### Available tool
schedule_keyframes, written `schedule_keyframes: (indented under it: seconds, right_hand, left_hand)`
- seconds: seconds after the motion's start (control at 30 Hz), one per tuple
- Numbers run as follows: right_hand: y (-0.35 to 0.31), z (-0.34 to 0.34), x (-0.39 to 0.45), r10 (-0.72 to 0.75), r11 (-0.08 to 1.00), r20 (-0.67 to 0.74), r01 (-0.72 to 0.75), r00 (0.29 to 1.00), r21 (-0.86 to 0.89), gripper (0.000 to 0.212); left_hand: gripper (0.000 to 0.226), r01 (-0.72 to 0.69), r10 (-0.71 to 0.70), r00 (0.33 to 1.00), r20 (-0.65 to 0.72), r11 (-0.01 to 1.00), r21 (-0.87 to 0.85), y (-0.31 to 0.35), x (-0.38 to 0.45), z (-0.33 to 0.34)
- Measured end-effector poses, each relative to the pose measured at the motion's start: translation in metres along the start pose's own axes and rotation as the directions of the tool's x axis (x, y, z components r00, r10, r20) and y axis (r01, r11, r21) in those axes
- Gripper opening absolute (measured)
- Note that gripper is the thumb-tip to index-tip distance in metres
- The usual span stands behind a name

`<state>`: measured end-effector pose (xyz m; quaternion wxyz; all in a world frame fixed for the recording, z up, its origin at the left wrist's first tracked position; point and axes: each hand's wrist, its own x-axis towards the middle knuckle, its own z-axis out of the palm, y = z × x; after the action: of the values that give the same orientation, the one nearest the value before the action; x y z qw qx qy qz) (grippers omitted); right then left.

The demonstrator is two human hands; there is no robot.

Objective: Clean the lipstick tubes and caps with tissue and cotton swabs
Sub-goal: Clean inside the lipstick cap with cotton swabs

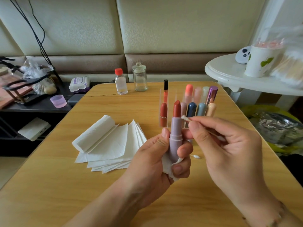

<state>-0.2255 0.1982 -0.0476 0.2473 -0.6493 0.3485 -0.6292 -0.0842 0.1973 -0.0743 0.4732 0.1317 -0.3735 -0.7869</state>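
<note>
the left hand [157, 154] grips an uncapped lilac lipstick tube [176, 135] upright above the wooden table [49, 185], a scrap of tissue [168, 166] bunched in its palm, while the right hand [229, 145] pinches a cotton swab [186, 118] whose tip sits at the tube's rim beside the red bullet. a used swab [196, 156] lies on the table just behind the hands and a fan of tissues [106, 145] sits to the left. the clear organizer [164, 124] holds about ten more lipsticks, so most of the job likely remains. this tube's cap is not in sight; which racked tubes are already clean is impossible to tell.
</note>
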Motion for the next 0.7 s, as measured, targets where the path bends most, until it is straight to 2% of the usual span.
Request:
schedule_keyframes:
  seconds: [0.47,0.7]
  right_hand:
    - [-0.0007,-0.0003,0.0002,-0.076,0.997,0.034,0.077,0.997,-0.017,0.019]
    - [0.0008,-0.0024,-0.0011,-0.090,0.995,0.040,0.091,0.995,-0.030,0.019]
  left_hand:
    - [0.036,-0.032,0.033,0.999,-0.033,0.999,0.037,0.0010,0.0001,0.0017]
    - [0.032,-0.075,0.085,0.994,-0.062,0.986,0.150,0.0013,0.0006,0.0029]
